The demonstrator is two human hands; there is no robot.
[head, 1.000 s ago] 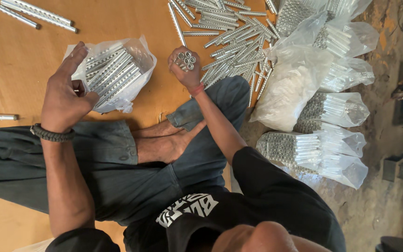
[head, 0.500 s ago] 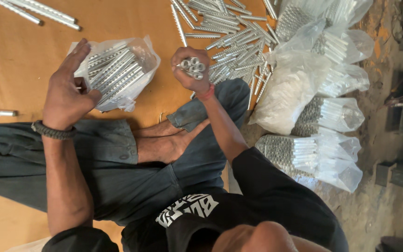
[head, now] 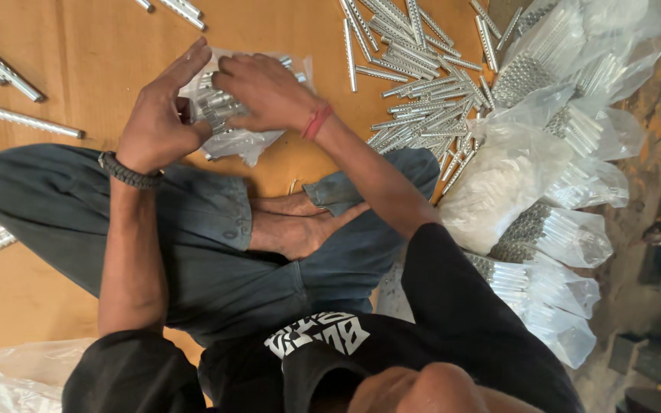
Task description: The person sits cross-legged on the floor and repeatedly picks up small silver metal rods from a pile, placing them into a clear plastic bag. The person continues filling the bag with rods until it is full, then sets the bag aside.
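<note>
Seen from the head camera, a person sits cross-legged on a brown board floor; bare dirt ground lies beyond the filled bags. The landmark is a clear plastic bag just past the knees, part-filled with silvery metal rods. The left hand, fingers spread, holds the bag's side. The right hand, fingers curled, presses rods into it. Right of the bag lies a loose rod pile, then stacked filled bags.

Two hands, lots of metal rods

Two hands meet over one small bag. Right of that bag lie one big heap of loose rods and about seven filled bags.
</note>
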